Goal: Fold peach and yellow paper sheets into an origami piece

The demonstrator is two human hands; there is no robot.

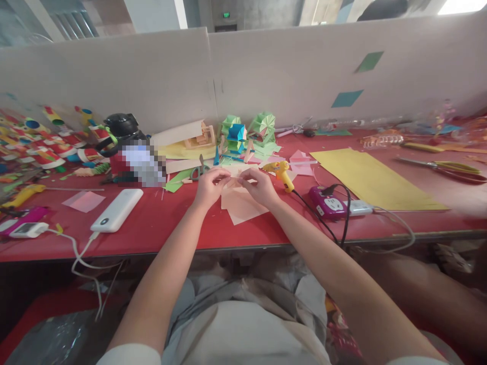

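Observation:
My left hand [211,188] and my right hand [260,186] are close together over the red table [216,233]. Fingers of both are pinched on a small pale piece [236,177], probably paper, whose shape I cannot make out. Below them lie pale peach paper sheets [243,207]. Scissors [199,171] rest just beyond my left hand. A yellow glue gun [282,175] lies to the right of my right hand. Behind the hands stand folded paper shapes, one blue [236,138] and others green [263,126].
Yellow sheets [373,177], a purple power socket [329,204] with cables and pliers-like tools [449,168] are on the right. A white power bank [117,210], a black-lidded bottle [122,126] and colourful crafts [45,142] are on the left. A low partition [289,76] stands behind.

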